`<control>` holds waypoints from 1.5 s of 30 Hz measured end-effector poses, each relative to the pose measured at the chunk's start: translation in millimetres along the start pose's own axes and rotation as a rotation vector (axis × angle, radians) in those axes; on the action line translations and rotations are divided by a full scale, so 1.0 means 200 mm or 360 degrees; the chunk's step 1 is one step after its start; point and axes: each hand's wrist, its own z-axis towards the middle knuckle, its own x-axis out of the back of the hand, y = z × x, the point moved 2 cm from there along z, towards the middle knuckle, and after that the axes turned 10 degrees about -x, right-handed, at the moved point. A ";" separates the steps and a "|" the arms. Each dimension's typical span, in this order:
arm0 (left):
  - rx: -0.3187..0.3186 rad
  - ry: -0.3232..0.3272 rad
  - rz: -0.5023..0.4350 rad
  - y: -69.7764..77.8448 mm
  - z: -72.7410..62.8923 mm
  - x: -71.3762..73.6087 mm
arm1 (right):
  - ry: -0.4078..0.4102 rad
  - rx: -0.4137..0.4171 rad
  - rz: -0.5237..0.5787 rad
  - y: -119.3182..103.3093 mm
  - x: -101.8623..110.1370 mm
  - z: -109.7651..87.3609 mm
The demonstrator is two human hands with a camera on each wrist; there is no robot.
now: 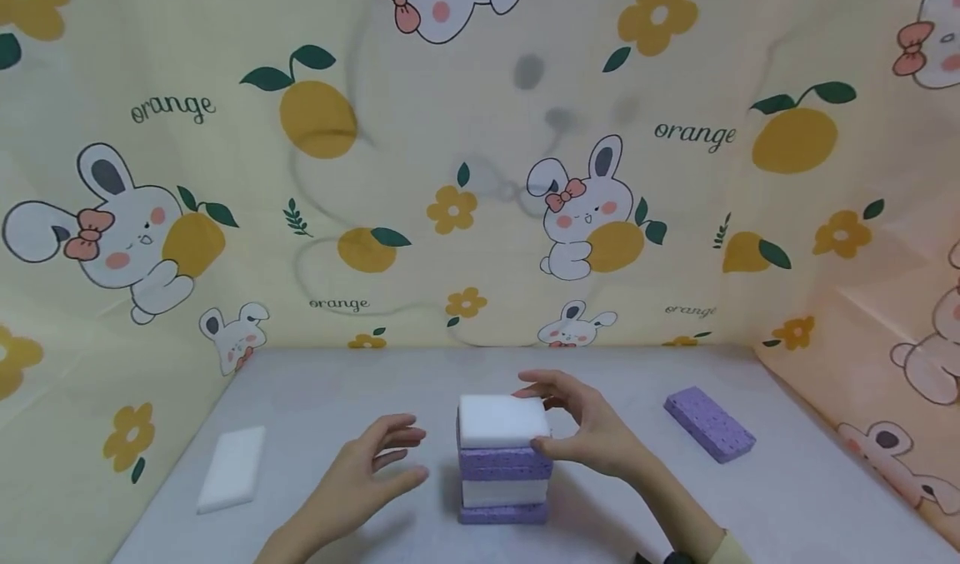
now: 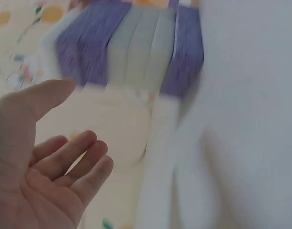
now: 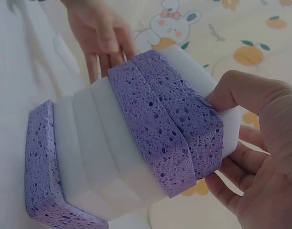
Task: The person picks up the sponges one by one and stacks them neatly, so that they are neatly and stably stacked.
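Observation:
A stack of sponges stands on the table, with a white sponge on top. Beneath it lie two purple sponges, then several white ones, and a purple sponge at the base. My right hand holds the top white sponge at its right end, thumb at the front and fingers at the back. Left of the stack, apart from it, my left hand has its fingers loosely bent and holds nothing. The left wrist view is blurred.
A single white sponge lies flat at the table's left. On the right lies a loose purple sponge. Patterned cloth with rabbits and oranges hangs behind the table and along both sides.

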 end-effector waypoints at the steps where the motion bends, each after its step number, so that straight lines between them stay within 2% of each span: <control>1: -0.0002 0.0035 0.0044 -0.01 -0.03 0.04 | -0.0005 0.0007 0.0001 0.00 0.00 0.00; 6: -0.0028 0.0197 0.0365 -0.05 -0.18 0.26 | -0.0016 0.0006 0.0011 0.00 -0.01 0.01; 7: -0.0002 0.0236 0.0441 -0.06 -0.21 0.30 | -0.0014 0.0005 0.0011 0.00 -0.01 0.00; 9: 0.0087 0.0329 0.0571 -0.08 -0.26 0.38 | -0.0015 0.0005 0.0013 0.00 -0.01 0.00; 12: 0.0284 0.0447 0.0705 -0.09 -0.34 0.48 | -0.0020 0.0028 0.0014 0.00 -0.01 0.00; 18: 0.0508 0.0567 0.0810 -0.13 -0.43 0.64 | -0.0016 0.0051 0.0012 0.00 0.00 0.01; 22: 0.0627 0.0592 0.0779 -0.16 -0.46 0.69 | -0.0016 0.0045 0.0013 0.01 0.00 0.01; 28: 0.0755 0.0519 0.0674 -0.21 -0.46 0.71 | 0.0000 0.0016 0.0011 0.00 0.00 0.00; 30: 0.0749 0.0514 0.0659 -0.22 -0.47 0.71 | -0.0002 0.0004 0.0011 0.00 0.00 0.00; 34: 0.0654 0.0525 0.0665 -0.24 -0.47 0.71 | -0.0010 0.0026 0.0008 0.00 0.00 0.00; 36: 0.0641 0.0531 0.0653 -0.24 -0.46 0.71 | -0.0012 0.0029 0.0014 0.00 0.00 0.01; 45: 0.0840 0.0535 0.0583 -0.28 -0.46 0.74 | -0.0026 -0.0010 0.0034 0.00 0.01 0.00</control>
